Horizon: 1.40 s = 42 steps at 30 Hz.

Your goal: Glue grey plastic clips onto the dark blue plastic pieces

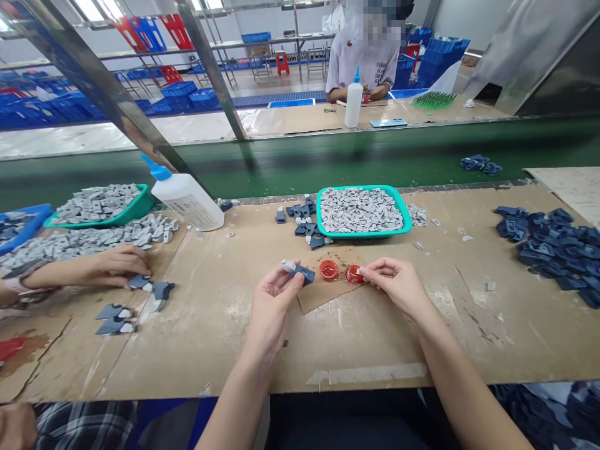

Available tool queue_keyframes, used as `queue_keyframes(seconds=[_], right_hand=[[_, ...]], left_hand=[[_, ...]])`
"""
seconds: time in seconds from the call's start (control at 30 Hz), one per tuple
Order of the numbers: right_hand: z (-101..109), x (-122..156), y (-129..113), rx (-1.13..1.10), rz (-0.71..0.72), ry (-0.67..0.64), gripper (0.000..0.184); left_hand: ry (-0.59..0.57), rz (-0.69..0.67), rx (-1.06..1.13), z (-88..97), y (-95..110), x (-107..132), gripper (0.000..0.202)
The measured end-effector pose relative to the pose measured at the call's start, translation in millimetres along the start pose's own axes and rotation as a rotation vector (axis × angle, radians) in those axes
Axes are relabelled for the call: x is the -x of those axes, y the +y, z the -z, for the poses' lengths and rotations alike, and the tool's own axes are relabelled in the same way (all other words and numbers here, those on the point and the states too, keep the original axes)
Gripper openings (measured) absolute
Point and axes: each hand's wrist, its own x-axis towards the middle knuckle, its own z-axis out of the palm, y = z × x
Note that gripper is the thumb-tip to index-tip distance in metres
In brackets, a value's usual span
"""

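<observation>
Between the thumb and fingers of my left hand [276, 297] is a dark blue plastic piece [304, 274] with a light grey part at its end. My right hand [396, 281] pinches a small light grey piece [360, 271] at the rim of a red cap [352, 275]. Another red cap [329, 269] stands just to its left. Both caps look wet inside and rest on a stained cardboard scrap [312, 303]. Beyond them sits a teal tray [407, 222] heaped with small grey pieces [360, 209]. Several dark blue pieces [302, 209] lie left of the tray.
At right is a pile of dark blue pieces [557, 244]. A white squeeze bottle [192, 200] leans at left, near another teal tray [143, 203]. A co-worker's hand [117, 262] touches pieces at left. Behind the green belt [290, 169], another person [360, 62] works.
</observation>
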Motion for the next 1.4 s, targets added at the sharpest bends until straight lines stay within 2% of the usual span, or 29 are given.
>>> queue_keyframes(seconds=[0.3, 0.47, 0.6, 0.73, 0.93, 1.13, 1.23, 1.4], right_hand=[[2, 2, -3, -0.001, 0.024, -0.018, 0.04], [3, 17, -27, -0.033, 0.046, -0.042, 0.033], [-5, 34, -49, -0.072, 0.069, -0.124, 0.025], [-14, 39, -57, -0.111, 0.058, -0.191, 0.024], [-19, 34, -52, -0.096, 0.036, -0.241, 0.025], [-15, 35, -53, 0.028, -0.023, -0.331, 0.026], [-15, 33, -54, 0.092, -0.009, -0.373, 0.023], [-10, 24, -63, 0.141, 0.019, -0.49, 0.028]], left_hand=[[-0.009, 0.018, 0.019, -3.3, -3, 6, 0.034], [-0.043, -0.05, 0.011, -15.7, -9, 11, 0.029], [-0.066, -0.087, -0.025, -31.5, -10, 19, 0.025], [-0.082, -0.085, -0.015, -40.8, -8, 24, 0.025], [-0.088, -0.119, -0.037, -40.8, -7, 27, 0.023], [-0.111, -0.15, -0.097, -40.3, -10, 31, 0.02], [-0.116, -0.163, -0.109, -40.3, -13, 31, 0.019], [-0.18, -0.095, -0.064, -36.3, -16, 24, 0.023]])
